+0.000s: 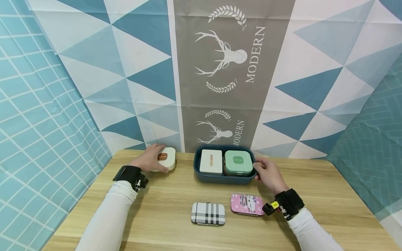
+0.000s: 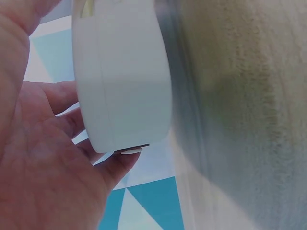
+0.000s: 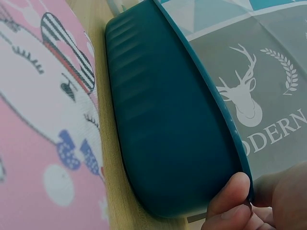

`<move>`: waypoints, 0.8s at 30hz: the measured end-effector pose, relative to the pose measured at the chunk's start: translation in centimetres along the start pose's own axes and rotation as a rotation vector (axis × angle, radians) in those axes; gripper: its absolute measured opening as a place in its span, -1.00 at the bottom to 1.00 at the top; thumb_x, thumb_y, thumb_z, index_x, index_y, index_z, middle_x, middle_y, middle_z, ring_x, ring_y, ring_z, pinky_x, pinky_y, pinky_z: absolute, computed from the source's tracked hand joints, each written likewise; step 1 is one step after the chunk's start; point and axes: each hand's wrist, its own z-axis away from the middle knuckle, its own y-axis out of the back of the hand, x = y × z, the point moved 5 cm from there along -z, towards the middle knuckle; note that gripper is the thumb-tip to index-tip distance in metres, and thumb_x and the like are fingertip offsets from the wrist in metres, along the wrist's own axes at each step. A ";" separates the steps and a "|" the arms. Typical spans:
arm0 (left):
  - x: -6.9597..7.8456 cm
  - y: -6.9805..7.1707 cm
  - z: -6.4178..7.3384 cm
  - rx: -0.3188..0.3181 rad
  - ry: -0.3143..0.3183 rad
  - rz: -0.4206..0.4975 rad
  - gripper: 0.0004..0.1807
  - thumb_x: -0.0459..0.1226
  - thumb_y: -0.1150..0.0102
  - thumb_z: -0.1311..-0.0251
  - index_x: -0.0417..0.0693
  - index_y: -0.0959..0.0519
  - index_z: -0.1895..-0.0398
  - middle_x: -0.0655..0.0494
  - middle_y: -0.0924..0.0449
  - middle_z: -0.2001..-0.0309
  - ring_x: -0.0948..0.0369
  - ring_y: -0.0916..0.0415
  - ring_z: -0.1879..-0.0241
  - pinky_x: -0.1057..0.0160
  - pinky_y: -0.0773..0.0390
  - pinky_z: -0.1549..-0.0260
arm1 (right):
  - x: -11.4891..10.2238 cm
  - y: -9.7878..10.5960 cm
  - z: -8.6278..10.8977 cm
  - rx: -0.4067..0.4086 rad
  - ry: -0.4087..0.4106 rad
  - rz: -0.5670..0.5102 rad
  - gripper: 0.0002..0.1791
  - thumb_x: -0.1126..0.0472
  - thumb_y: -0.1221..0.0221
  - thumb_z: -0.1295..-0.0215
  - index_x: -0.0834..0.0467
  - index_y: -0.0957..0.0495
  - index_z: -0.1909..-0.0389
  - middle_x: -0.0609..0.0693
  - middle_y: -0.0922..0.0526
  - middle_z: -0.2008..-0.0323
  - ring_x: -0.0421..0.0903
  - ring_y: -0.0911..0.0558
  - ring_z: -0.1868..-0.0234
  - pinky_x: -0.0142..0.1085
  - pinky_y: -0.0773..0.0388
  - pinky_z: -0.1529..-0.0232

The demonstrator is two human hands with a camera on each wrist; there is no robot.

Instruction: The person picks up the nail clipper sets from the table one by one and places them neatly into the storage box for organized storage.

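At the back left of the table, my left hand [image 1: 149, 159] grips a small white case [image 1: 170, 158] with a brown label. In the left wrist view the fingers wrap around the far side and one end of the white case [image 2: 127, 91]. My right hand [image 1: 269, 174] pinches the right end rim of a dark blue bin [image 1: 208, 179], thumb and fingers on either side of it. Inside the bin, a white box [image 1: 211, 167] marked MANICURE sits left of a mint green case [image 1: 238, 166]. The bin's ribbed side wall [image 3: 163, 115] fills the right wrist view.
Nearer the front lie a plaid flat case [image 1: 208, 213] and a pink cartoon flat case [image 1: 246, 204]. Patterned cloth [image 1: 216, 122] hangs right behind the wooden table [image 1: 163, 216], with blue tiled sheeting [image 1: 41, 139] along the left.
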 end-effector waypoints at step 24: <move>2.1 1.6 0.5 0.030 -0.050 0.004 0.23 0.03 -0.68 0.02 -0.38 -0.21 -0.60 -0.43 -0.12 -0.55 -0.40 0.02 -0.54 -0.39 -0.23 -0.39 | -0.1 0.0 0.1 -0.002 0.011 0.001 -0.52 0.19 -0.02 -0.72 0.33 -0.37 -0.49 0.12 -0.58 0.31 0.04 -0.63 0.40 -0.25 -0.59 0.45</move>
